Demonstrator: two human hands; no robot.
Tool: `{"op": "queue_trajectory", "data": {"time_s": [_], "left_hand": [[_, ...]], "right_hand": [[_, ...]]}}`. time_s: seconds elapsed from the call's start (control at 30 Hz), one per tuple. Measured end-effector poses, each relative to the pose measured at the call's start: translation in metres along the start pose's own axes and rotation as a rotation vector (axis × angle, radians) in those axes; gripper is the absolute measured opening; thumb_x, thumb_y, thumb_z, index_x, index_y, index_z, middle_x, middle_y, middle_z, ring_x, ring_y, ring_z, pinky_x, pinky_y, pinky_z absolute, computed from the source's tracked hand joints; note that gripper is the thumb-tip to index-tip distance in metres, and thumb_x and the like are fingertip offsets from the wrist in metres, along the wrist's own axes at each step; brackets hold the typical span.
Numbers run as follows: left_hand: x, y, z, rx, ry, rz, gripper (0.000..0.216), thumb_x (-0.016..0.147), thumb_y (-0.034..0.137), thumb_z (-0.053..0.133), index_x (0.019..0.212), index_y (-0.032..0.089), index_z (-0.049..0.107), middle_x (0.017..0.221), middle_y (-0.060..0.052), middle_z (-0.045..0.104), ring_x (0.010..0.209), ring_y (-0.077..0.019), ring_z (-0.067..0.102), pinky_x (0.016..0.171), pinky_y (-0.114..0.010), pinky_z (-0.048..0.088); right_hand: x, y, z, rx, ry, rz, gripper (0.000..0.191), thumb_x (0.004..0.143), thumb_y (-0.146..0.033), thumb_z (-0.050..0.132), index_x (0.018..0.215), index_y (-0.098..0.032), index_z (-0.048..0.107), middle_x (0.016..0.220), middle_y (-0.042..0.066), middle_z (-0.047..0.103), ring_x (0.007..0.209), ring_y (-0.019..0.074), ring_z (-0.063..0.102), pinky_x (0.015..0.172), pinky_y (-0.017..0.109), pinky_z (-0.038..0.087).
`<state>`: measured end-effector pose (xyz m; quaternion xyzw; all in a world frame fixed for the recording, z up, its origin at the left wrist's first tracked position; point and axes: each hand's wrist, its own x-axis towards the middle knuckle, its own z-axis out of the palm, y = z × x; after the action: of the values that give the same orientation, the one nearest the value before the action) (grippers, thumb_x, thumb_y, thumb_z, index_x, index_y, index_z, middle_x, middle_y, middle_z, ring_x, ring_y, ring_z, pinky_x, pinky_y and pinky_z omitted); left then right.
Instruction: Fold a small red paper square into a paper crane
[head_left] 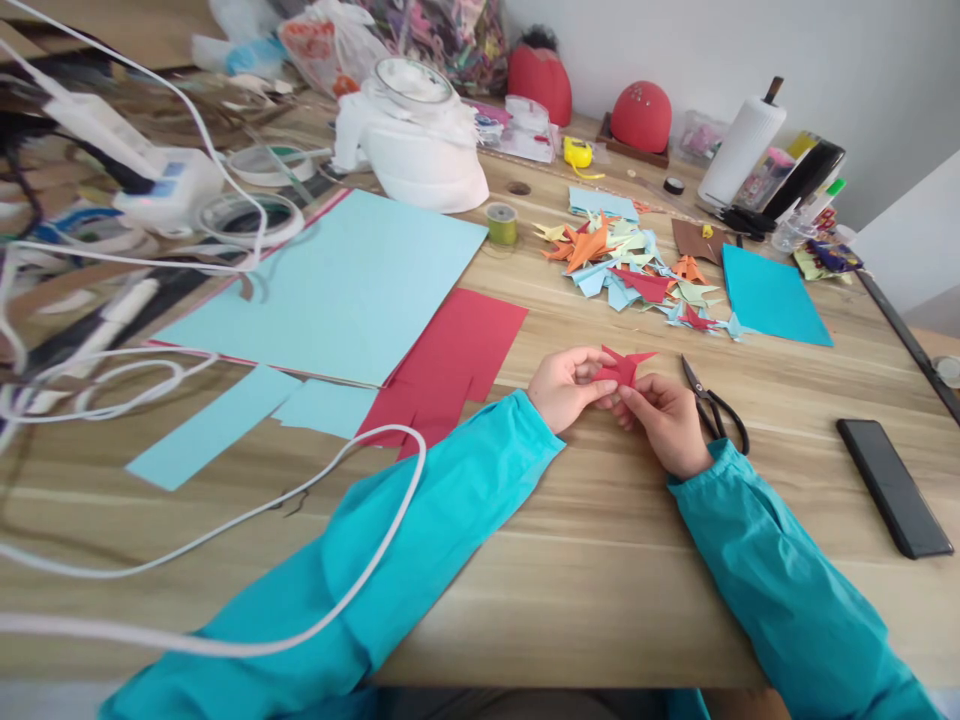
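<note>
A small red folded-paper crane [624, 369] with pointed tips sits between my two hands, above the wooden table. My left hand [568, 388] grips its left side between thumb and fingers. From the lower right, the thumb and fingers of my right hand [666, 418] pinch it as well. Just right of that hand lies a pair of scissors [721, 408] with black handles, blades pointing away. Beyond the hands is a pile of folded paper cranes [600, 250] in orange, yellow, blue, green and red. Red paper sheets [480, 340] lie left of my left hand.
Large light-blue sheets [337, 290] and cut strips [214, 425] cover the left. A white cable [375, 580] loops over my left sleeve. A phone [892, 488] lies at right, turquoise paper [776, 295] behind it. A thread spool [501, 224] and yellow tape measure [577, 152] stand farther back.
</note>
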<state>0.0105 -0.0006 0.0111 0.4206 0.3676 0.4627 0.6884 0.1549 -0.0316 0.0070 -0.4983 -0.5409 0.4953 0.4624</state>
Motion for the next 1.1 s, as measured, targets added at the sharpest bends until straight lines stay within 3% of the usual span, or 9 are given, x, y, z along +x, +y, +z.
{"op": "queue_trajectory", "data": {"time_s": [0.33,0.53,0.67,0.8,1.0,1.1], "left_hand": [[-0.0002,-0.0022,-0.0017,0.005,-0.009,-0.002,0.021,0.065,0.015,0.068,0.085,0.009,0.061,0.058,-0.001,0.064,0.047,-0.0108,0.059,0.053,-0.024,0.050],[0.0020,-0.0044,-0.0032,-0.149,0.027,0.008,0.046,0.071,0.029,0.066,0.112,0.013,0.054,0.067,-0.001,0.066,0.059,-0.0143,0.064,0.061,-0.028,0.052],[0.0035,-0.0024,-0.0051,-0.204,0.063,-0.019,0.057,0.064,0.026,0.072,0.115,0.015,0.050,0.067,0.000,0.065,0.058,-0.0118,0.061,0.054,-0.022,0.047],[0.0021,-0.0010,-0.0058,-0.132,0.062,-0.020,0.048,0.057,0.016,0.073,0.103,0.013,0.057,0.067,-0.001,0.066,0.059,-0.0128,0.062,0.054,-0.022,0.047],[0.0027,-0.0011,-0.0051,-0.164,0.124,-0.029,0.039,0.059,0.010,0.068,0.096,0.013,0.056,0.071,-0.003,0.068,0.061,-0.0158,0.065,0.054,-0.026,0.052],[0.0051,-0.0013,-0.0059,-0.208,0.135,-0.026,0.027,0.059,0.010,0.066,0.084,0.011,0.056,0.066,-0.003,0.067,0.056,-0.0155,0.064,0.052,-0.028,0.052]], "right_hand": [[0.0001,-0.0018,-0.0023,0.035,-0.023,0.028,0.027,0.075,-0.040,0.064,0.065,-0.015,0.058,0.053,0.001,0.064,0.041,0.0092,0.054,0.040,0.021,0.043],[0.0007,0.0030,-0.0043,0.151,-0.006,0.044,0.028,0.078,-0.040,0.061,0.063,-0.016,0.058,0.052,0.000,0.063,0.040,0.0084,0.052,0.039,0.020,0.040],[-0.0005,0.0052,-0.0063,0.125,-0.034,0.044,0.027,0.076,-0.037,0.063,0.061,-0.017,0.056,0.046,-0.002,0.060,0.036,0.0074,0.047,0.035,0.018,0.035],[-0.0004,0.0038,-0.0060,0.171,0.017,0.059,0.030,0.075,-0.038,0.064,0.057,-0.017,0.053,0.045,-0.001,0.058,0.035,0.0076,0.045,0.035,0.019,0.033],[0.0035,0.0007,-0.0029,0.370,0.149,0.051,0.020,0.076,-0.036,0.059,0.087,-0.019,0.057,0.058,-0.002,0.061,0.049,0.0114,0.055,0.047,0.023,0.042],[0.0044,0.0035,-0.0027,0.345,0.148,-0.003,0.029,0.073,-0.027,0.064,0.099,-0.023,0.053,0.066,-0.004,0.062,0.055,0.0107,0.056,0.054,0.024,0.045]]}}
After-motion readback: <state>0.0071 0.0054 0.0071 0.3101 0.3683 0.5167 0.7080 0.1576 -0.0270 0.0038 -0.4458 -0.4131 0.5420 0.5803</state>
